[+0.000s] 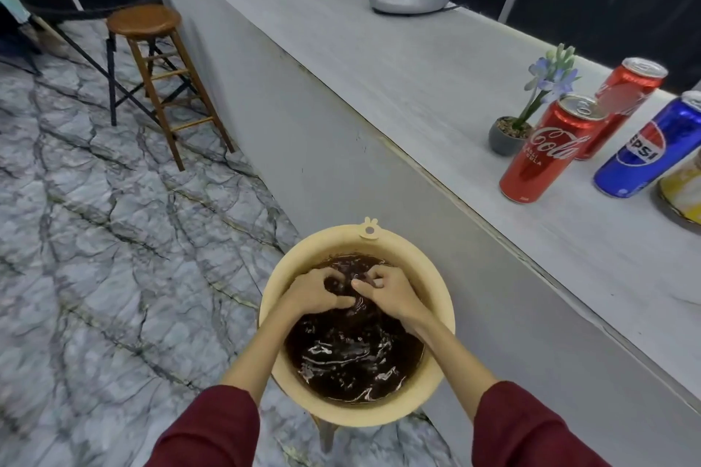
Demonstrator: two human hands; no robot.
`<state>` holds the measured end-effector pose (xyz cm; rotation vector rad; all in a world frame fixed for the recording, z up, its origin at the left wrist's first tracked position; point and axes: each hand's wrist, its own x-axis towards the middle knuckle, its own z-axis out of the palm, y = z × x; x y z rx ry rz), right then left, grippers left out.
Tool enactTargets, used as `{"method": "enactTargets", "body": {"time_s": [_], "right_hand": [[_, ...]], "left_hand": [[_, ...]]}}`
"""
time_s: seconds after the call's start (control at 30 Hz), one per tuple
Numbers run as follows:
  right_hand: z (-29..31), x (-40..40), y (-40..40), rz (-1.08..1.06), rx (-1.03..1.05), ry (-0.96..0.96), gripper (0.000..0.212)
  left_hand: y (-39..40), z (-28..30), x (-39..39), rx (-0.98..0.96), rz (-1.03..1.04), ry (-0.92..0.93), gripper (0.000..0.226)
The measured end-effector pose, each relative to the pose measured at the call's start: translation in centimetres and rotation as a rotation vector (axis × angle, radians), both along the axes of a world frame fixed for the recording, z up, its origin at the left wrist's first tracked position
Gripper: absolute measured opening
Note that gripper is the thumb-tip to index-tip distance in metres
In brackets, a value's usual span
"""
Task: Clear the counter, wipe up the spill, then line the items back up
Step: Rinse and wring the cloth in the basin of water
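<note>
Both hands, left hand (316,292) and right hand (387,290), curl closed on something dark, submerged in the round beige plastic basin (273,299) of dark water; vigorous wringing risks splashing the grey marble floor (113,239).

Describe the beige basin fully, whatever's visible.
The basin is round, beige and looks like plastic, with a wide rim and a small hanging tab with a hole at its far edge. It sits upright below counter height on what looks like a wooden stool, mostly hidden. It holds dark brown, rippling liquid. The left hand and right hand are inside, fingers dipped in and curled together; what they hold is unclear.
</note>
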<state>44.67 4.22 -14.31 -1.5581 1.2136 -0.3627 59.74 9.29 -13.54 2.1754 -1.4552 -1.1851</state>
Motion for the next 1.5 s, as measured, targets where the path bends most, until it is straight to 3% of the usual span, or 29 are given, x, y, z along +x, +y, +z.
{"method": "enactTargets", "body": {"time_s": [0.13, 0.2, 0.37, 0.53, 0.63, 0.73, 0.83, 1.03, 1.13, 1.2, 1.3, 1.4, 1.5], "right_hand": [[0.9, -1.2, -0.7, 0.032, 0.021, -0.078, 0.025], [1.1, -1.7, -1.0, 0.016, 0.069, -0.106, 0.020], [0.3, -3.1, -1.0, 0.015, 0.245, -0.145, 0.038], [-0.3, -3.4, -0.8, 0.036, 0.317, -0.163, 0.041], [-0.4, -2.6, 0.1, 0.182, 0.383, -0.043, 0.054], [-1.0, -1.7, 1.0, 0.219, 0.317, 0.048, 0.032], [-0.6, -1.5, 0.9, 0.198, 0.254, 0.032, 0.013], [0.7, -2.1, -0.5, 0.248, 0.219, 0.079, 0.017], [0.5, -2.4, -0.6, 0.280, 0.255, 0.142, 0.015], [0.4, -2.6, -0.7, 0.309, 0.257, 0.178, 0.013], [0.5, -2.9, -0.6, 0.381, 0.229, 0.230, 0.033], [0.5, -2.9, -0.6, 0.510, -0.017, 0.419, 0.040], [0.7, -2.9, -0.8, 0.528, -0.168, 0.540, 0.023]], "left_hand": [[-1.1, 0.4, 0.1, -0.056, -0.157, 0.175, 0.028], [-1.2, 0.5, -0.1, -0.033, -0.149, 0.280, 0.027], [-1.8, 0.5, -0.6, -0.085, -0.274, 0.074, 0.017], [-1.6, 0.6, -0.6, -0.150, -0.123, 0.191, 0.025], [-1.4, 1.3, -0.3, -0.286, -0.051, 0.225, 0.020], [-1.2, 1.9, 0.2, -0.387, 0.023, 0.199, 0.018], [-0.4, 2.2, 1.4, -0.413, 0.029, 0.023, 0.016], [1.3, 1.0, 1.0, -0.133, -0.412, -0.296, 0.078], [1.5, -0.6, -1.0, -0.128, -0.550, -0.295, 0.088], [1.5, -1.5, -1.8, -0.185, -0.517, -0.286, 0.067], [1.2, -1.7, -2.1, -0.262, -0.479, -0.344, 0.024], [1.3, -1.6, -1.7, -0.246, -0.433, -0.265, 0.016], [1.4, -1.3, -1.7, -0.245, -0.390, -0.152, 0.012]]}}
